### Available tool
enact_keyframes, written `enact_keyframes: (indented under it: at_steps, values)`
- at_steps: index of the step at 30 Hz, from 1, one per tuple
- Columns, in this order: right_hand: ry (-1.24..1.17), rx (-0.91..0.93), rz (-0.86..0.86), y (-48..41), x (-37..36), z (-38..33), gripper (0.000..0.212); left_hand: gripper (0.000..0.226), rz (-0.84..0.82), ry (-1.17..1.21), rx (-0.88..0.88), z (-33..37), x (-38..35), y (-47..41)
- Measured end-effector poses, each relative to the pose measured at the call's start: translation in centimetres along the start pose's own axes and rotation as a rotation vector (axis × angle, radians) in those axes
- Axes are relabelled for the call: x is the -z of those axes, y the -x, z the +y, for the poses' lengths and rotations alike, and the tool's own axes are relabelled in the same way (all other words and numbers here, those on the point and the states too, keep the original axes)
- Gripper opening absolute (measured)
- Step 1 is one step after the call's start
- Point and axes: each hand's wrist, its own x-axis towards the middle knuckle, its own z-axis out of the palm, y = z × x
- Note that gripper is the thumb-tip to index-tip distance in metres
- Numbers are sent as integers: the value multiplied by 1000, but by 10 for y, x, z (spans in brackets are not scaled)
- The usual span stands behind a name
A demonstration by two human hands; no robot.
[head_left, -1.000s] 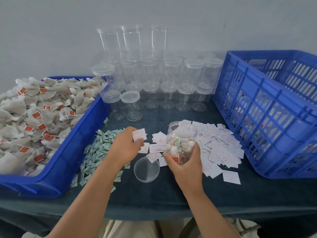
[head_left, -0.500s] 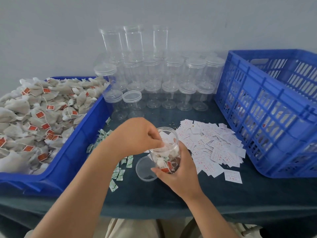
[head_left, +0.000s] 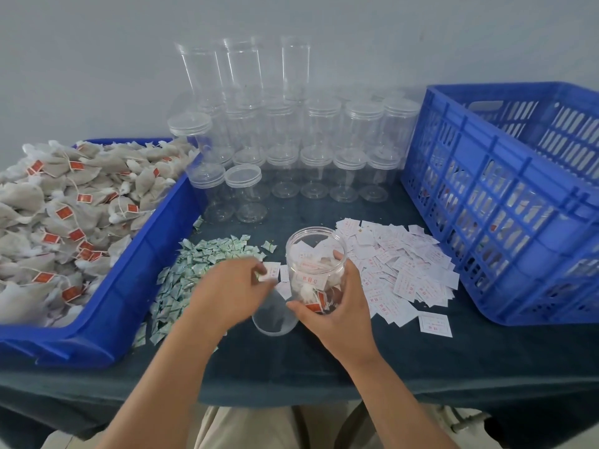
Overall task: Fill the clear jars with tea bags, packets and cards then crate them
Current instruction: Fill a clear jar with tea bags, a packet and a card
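Observation:
My right hand grips an open clear jar from the side, holding it upright just above the table. Inside it are tea bags with red tags and a white card. My left hand hovers to the left of the jar, fingers loosely curled and blurred, with nothing visibly in them. It partly covers the jar's clear lid, which lies flat on the cloth. Green packets are heaped left of my hands, and white cards are spread out to the right.
A blue tray heaped with tea bags fills the left side. A tall blue crate stands on the right. Several lidded empty jars are stacked at the back against the wall. The table has a dark cloth.
My left hand lifted a white card, dropped it into the jar, and has pulled back down to the left. The right hand has kept hold of the jar.

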Motion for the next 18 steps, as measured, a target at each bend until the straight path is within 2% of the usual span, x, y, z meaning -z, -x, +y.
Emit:
enact_keyframes:
  at_steps: [2,4,8,9,11,13,15,17,18]
  values:
    - [-15,-2,26,-1,1,4,98,51,-82,-105,11,-5,-26,9]
    - [-26,-28,36,-4,2,6,94,59,-77,-145,13,-5,-42,15]
    - [-38,-74,23,-4,2,10,97,84,-38,33,103,-8,-47,14]
    - [-46,-79,15,-4,2,10,96,78,-50,95,115,-9,-45,15]
    - [-65,-79,-6,-3,3,9,88,37,-17,277,115,-12,-42,18]
    - [-74,-64,-33,0,4,7,83,13,75,571,120,-15,-35,19]
    - [-79,-34,-66,2,5,6,82,7,138,871,110,-13,-22,21]
    - [-48,-10,-131,5,4,5,82,17,163,1105,33,-5,-5,21]
    - [-15,3,-174,5,3,3,84,25,163,1125,-49,-3,4,21]
